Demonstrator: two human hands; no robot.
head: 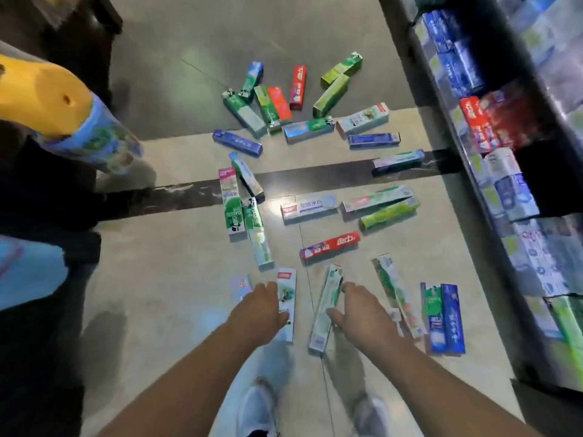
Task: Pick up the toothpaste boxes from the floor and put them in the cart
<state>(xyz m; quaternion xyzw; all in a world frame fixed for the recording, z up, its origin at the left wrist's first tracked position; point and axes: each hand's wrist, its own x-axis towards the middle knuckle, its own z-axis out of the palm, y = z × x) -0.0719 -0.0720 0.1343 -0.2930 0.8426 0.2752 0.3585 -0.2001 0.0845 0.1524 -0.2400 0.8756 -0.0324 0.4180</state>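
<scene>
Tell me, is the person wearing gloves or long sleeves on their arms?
No. The left hand and right hand are bare, with no gloves. Both forearms are uncovered as far as the picture shows, so no sleeves are visible. I can't see any watch, ring or bracelet. Below them are light grey shoes.
</scene>
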